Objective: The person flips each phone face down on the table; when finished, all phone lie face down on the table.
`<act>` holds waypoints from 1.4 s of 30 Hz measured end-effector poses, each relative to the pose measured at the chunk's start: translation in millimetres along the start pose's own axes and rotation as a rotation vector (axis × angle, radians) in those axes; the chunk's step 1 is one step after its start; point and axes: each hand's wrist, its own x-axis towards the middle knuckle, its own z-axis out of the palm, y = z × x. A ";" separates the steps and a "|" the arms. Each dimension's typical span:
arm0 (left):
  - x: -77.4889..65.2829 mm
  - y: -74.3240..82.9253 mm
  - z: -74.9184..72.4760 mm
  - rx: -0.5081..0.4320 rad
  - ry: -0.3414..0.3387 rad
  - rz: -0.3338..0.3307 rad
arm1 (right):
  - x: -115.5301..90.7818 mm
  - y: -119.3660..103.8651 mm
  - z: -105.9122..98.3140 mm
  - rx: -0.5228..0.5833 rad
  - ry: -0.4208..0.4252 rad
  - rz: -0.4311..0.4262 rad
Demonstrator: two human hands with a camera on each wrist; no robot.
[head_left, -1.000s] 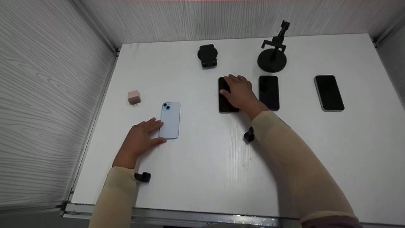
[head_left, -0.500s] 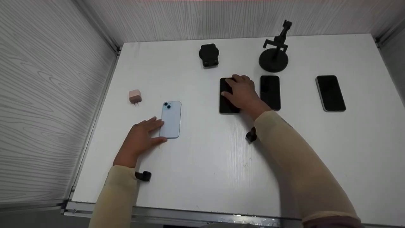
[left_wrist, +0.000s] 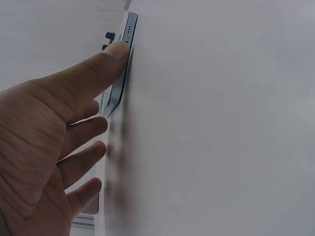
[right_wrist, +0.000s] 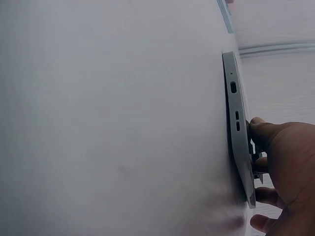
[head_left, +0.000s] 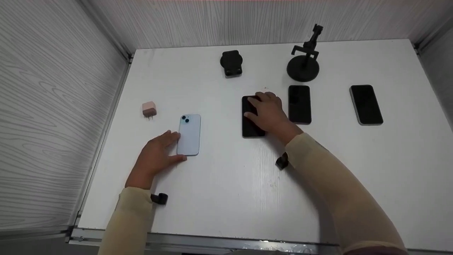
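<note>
On the white table (head_left: 219, 191), a light-blue smartphone (head_left: 190, 136) lies back up, its two camera lenses at the far left corner. My left hand (head_left: 155, 156) rests beside it, fingertips at its left edge and thumb along its near edge; the left wrist view shows that thumb against the phone's end (left_wrist: 131, 29). A black-screened smartphone (head_left: 250, 129) lies face up in the middle, with my right hand (head_left: 269, 115) over its right part. Thumb and index finger rest on the screen. From the right wrist camera, the phone's grey end (right_wrist: 237, 108) with its port is visible.
Two more smartphones lie face up to the right, one nearer (head_left: 299, 104) and one farther (head_left: 366, 105). Behind them stands a black phone stand (head_left: 303, 67). A folded black stand (head_left: 231, 63) is at the back middle; a pink plug charger (head_left: 149, 108) lies at left.
My right hand has drawn the black-screened phone a short way toward me along the table. The left hand and the light-blue phone have stayed in place.
</note>
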 end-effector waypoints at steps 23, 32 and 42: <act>25.9 127.4 56.0 0.145 -0.005 0.249 | -19.1 -2.6 9.2 -0.031 0.018 -0.043; 35.3 139.3 70.6 0.144 -0.036 0.271 | -24.2 -5.8 10.1 -0.031 0.018 -0.066; 36.5 141.3 76.9 0.130 -0.064 0.335 | -30.3 -5.1 12.0 -0.026 0.006 -0.111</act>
